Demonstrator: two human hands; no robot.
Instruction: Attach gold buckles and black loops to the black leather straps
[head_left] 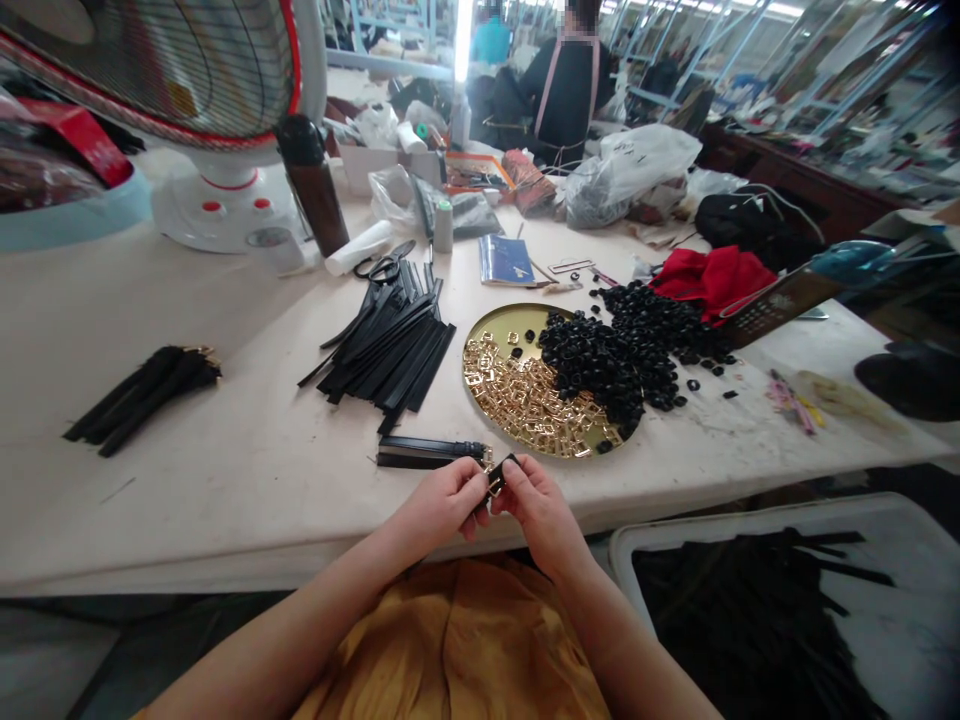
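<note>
Pale tabletop (225, 480) filled most of the frame, with a fan (217, 100) at the upper left and a person in a dark apron at another bench, top centre. At the lower centre, just off the table's near edge, I saw both hands meeting. The left hand (442, 500) and the right hand (536, 505) each pinched, thumb against forefinger, a small black strap end (496, 482) with a glint of gold metal on it. The remaining fingers were curled in. A black strap (427, 451) lay on the table just above the left hand and seemed to run into the pinch, though the fingertips hid the join.

Above the hands sat a round gold tray (517, 322) of gold buckles (525, 395), with a heap of black loops (622, 345) spilling over its right side. A stack of black strips (390, 350) lay to its left.

I judged that so small a piece wanted a grip close to the metal. The table could carry the strap's length, flat and untwisted, with the wrists steadied at the edge. The tray stood near enough to be reached without shifting the strap.
</note>
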